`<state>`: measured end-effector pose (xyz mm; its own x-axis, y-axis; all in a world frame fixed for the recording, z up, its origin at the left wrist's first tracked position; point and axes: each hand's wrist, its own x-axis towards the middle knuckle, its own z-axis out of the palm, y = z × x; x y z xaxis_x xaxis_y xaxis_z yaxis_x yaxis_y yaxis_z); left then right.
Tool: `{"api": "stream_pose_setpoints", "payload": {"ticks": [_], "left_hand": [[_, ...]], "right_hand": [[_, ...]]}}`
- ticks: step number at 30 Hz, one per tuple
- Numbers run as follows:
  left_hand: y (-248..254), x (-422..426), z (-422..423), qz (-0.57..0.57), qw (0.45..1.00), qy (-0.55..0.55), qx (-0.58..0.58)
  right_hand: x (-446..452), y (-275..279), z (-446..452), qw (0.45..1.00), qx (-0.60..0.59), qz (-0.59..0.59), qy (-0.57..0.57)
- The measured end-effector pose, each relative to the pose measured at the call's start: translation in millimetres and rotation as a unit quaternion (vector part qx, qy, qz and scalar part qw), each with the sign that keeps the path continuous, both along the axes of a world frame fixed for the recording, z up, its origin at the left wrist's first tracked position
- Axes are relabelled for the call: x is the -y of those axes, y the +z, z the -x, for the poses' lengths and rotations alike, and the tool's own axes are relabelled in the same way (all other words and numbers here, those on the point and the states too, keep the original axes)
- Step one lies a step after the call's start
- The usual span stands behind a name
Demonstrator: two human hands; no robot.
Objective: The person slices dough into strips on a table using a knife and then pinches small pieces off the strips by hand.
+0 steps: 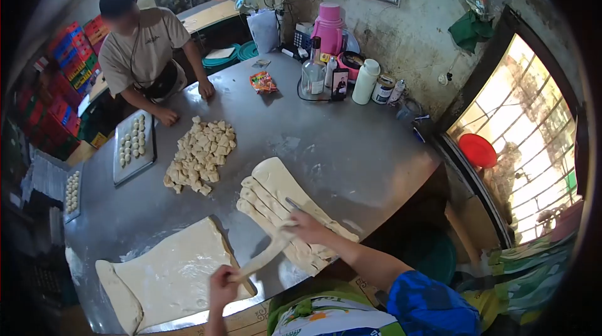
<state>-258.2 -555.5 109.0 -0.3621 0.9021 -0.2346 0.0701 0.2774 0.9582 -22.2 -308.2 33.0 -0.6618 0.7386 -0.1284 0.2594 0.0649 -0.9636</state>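
Dough strip, pale and narrow, slants across the lower centre of the frame between two hands. The left hand has its fingers closed on the lower end; the right hand, forearm angled from lower right, curls around a slim grey blade, fingers meeting the upper end. Smooth, ridged dough slab lies beneath on the metal table.

A dough strip just then between left hand and right hand, above the metal table!
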Motion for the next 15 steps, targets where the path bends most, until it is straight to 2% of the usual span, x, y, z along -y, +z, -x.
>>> {"api": "stream_pose_setpoints", "payload": {"ticks": [2, 3, 4, 5, 7, 8, 10, 12, 13, 14, 15], "left_hand": [[22.3, 16.8, 39.9, -0.036, 0.999, 0.019, -0.027], [25.4, 20.5, 58.4, 0.016, 0.998, 0.034, -0.051], [24.2, 19.9, 73.5, 0.045, 0.965, -0.025, -0.257], [41.2, 9.9, 72.8, 0.072, 0.887, -0.085, -0.449], [9.0, 6.9, 80.4, 0.15, 0.753, -0.243, -0.593], [21.2, -9.2, 48.4, 0.128, 0.82, -0.225, -0.511], [51.8, -40.5, -41.1, 0.039, 0.934, -0.115, -0.337], [46.2, -54.8, -83.4, -0.032, 0.958, -0.135, -0.252], [38.3, -57.3, -101.3, -0.037, 0.957, -0.136, -0.252], [28.6, -57.6, -115.5, -0.089, 0.973, 0.003, -0.215], [24.1, -55.8, -117.8, -0.138, 0.965, 0.139, -0.173]], "right_hand": [[-5.0, -1.9, -47.1, 0.995, 0.054, 0.024, -0.079], [-1.5, -0.7, -52.0, 0.995, 0.049, 0.025, -0.077], [6.3, -0.2, -57.7, 0.994, 0.046, -0.032, -0.09], [15.6, 1.8, -62.5, 0.99, 0.043, -0.09, -0.101], [34.8, 15.5, -34.8, 0.968, -0.001, -0.248, -0.046], [45.8, 32.2, -15.5, 0.945, -0.065, -0.319, -0.036], [72.5, 73.9, 14.1, 0.933, -0.165, -0.32, 0.0], [92.6, 124.9, 36.3, 0.902, -0.305, -0.303, -0.038], [102.5, 135.0, 38.3, 0.901, -0.304, -0.308, -0.038], [113.7, 140.9, 41.3, 0.937, -0.284, -0.203, -0.004], [124.3, 148.5, 45.1, 0.96, -0.261, -0.095, 0.028]]}}
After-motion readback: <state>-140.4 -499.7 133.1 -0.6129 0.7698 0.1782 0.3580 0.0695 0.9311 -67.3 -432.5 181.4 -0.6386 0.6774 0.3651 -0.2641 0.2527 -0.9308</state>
